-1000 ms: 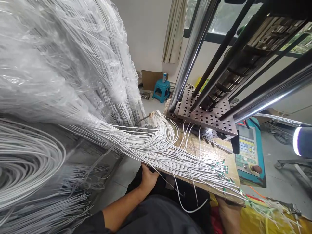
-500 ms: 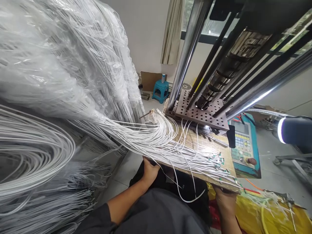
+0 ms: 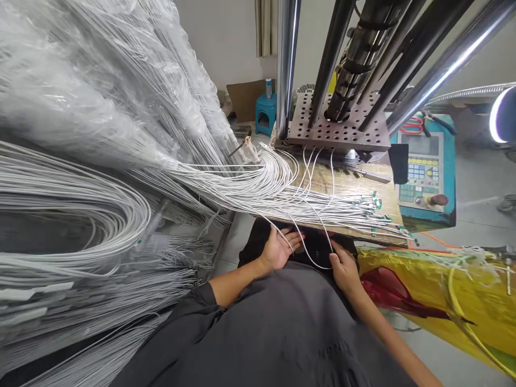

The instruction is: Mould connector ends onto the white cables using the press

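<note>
A thick bundle of white cables [image 3: 258,200] with small green-tipped ends lies across the front of the wooden table [image 3: 342,185]. Several loose cables droop over the front edge toward my lap. My left hand [image 3: 280,248] is below that edge, palm up with fingers stretched out, and one loose white cable passes across it. To its right, my right hand [image 3: 342,266] is closed, thumb against fingers, where two drooping white cables reach it. Their ends are hidden by the hand.
A press with steel columns and a perforated plate [image 3: 300,129] stands behind the bundle. To its right is a teal control panel [image 3: 423,177]. Plastic-wrapped cable bundles [image 3: 100,107] hang at left. A lamp [image 3: 503,115] and yellow sheeting [image 3: 403,269] are at right.
Both hands have left the table's underside edge and come together over my lap. My right hand has closed on the drooping cables; my left has opened palm up. The view has shifted.
</note>
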Demonstrator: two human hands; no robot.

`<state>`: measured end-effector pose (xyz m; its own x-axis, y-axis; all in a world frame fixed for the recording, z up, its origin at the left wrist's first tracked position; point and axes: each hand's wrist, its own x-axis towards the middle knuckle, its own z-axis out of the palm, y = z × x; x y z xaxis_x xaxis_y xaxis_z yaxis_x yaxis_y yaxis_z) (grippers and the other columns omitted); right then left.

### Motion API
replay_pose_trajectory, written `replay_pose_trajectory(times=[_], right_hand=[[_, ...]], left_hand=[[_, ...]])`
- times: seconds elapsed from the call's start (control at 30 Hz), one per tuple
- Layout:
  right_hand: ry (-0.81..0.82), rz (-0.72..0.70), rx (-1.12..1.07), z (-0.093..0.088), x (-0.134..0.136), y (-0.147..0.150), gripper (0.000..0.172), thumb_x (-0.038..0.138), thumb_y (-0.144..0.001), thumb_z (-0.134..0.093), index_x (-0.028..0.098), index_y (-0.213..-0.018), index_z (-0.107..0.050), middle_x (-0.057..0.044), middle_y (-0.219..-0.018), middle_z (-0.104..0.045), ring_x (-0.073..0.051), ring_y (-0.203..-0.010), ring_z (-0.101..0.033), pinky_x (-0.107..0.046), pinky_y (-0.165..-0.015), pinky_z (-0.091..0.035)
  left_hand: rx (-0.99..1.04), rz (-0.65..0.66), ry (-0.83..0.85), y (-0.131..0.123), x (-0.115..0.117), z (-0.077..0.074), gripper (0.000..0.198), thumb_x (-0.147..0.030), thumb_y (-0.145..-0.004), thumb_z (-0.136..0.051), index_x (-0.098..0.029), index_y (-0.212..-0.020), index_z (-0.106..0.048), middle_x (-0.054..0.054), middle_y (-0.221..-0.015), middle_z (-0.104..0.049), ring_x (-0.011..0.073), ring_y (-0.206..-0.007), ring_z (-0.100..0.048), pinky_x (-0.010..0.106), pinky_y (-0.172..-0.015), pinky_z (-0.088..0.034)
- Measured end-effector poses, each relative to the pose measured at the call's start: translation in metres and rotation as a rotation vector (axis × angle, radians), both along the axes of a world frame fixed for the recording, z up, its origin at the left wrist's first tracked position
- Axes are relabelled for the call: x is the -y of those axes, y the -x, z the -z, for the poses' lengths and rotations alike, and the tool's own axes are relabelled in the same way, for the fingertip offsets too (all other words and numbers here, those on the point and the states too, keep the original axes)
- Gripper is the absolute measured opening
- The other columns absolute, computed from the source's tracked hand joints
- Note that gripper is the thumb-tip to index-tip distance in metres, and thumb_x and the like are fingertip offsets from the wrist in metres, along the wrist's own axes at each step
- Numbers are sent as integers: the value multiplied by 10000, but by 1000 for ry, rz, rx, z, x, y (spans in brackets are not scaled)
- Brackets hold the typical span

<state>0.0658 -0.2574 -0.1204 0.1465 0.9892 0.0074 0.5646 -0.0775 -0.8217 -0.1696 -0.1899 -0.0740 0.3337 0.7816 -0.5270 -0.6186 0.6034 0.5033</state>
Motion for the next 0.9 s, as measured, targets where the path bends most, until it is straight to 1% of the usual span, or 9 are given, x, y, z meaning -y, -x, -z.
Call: replay_pose_trajectory(times=[0.07,0.13,0.23,0.3,0.43,0.57,0.7,0.77,0.9], right_hand=[[70,-97,-233,-16,-12,18,611,593,-858,-633,191,-1318,-661,-150,-1205,-735,-314,-1142,-674,-522,-1042,-513],[191,-147,-420,-34,-21,33,685,571,-804,-725,187,-1362,-618,-95,-995,-761,-262,-914,-723,-443,-860,-606],[292,-156,-451,-58,-22,38,674,591,-829,-696,174,-1351,-607,-15,-767,-702,-172,-584,-635,-339,-576,-577],[257,-176,-332,-73,-19,34,594,572,-877,-641,189,-1331,-625,-24,-807,-724,-171,-586,-635,-335,-578,-562],[47,-209,105,-100,-19,16,407,444,-902,-631,242,-1248,-700,-74,-1076,-776,-264,-937,-723,-391,-827,-560],[-66,-283,389,-127,-31,-14,299,358,-981,-503,256,-1090,-762,-51,-963,-796,-227,-803,-724,-336,-723,-500],[-271,-323,734,-160,-56,-57,251,326,-981,-542,251,-933,-777,-46,-755,-742,-217,-759,-641,-354,-755,-388],[-348,-382,877,-175,-72,-77,186,263,-954,-586,259,-976,-770,-43,-775,-727,-222,-816,-610,-367,-798,-343],[-420,-503,1003,-181,-99,-108,213,145,-904,-610,258,-1022,-746,-43,-846,-710,-224,-903,-581,-384,-879,-305]], left_hand=[[59,37,31,-9,5,-14,700,-761,-961,-263,-171,-1245,-511,234,-1248,-687,317,-1209,-671,497,-1086,-451],[63,71,65,-17,8,-31,718,-735,-976,-247,-139,-1240,-547,250,-1270,-668,331,-1231,-650,493,-1092,-439],[6,74,108,-28,13,-56,805,-735,-980,-181,-96,-1186,-625,250,-1303,-636,331,-1301,-584,447,-1096,-433],[-25,48,125,-40,15,-70,792,-728,-987,-183,-114,-1189,-640,220,-1309,-631,315,-1322,-554,427,-1073,-448],[24,83,100,-67,14,-88,605,-625,-1028,-297,-148,-1183,-636,177,-1327,-624,271,-1220,-607,376,-978,-480],[-130,284,-28,-76,7,-92,498,-604,-1003,-434,-195,-1182,-656,116,-1389,-609,222,-1249,-584,324,-954,-445],[-375,812,-330,-58,-14,-99,534,-641,-901,-595,-152,-1075,-722,138,-1184,-709,205,-921,-686,314,-788,-466],[-521,952,-612,-48,-32,-109,489,-598,-912,-607,-144,-1032,-744,115,-1028,-742,182,-793,-670,320,-759,-481],[-988,689,-1301,-42,-76,-126,332,-420,-992,-556,-183,-1159,-719,96,-1082,-723,220,-1018,-646,369,-961,-478]])
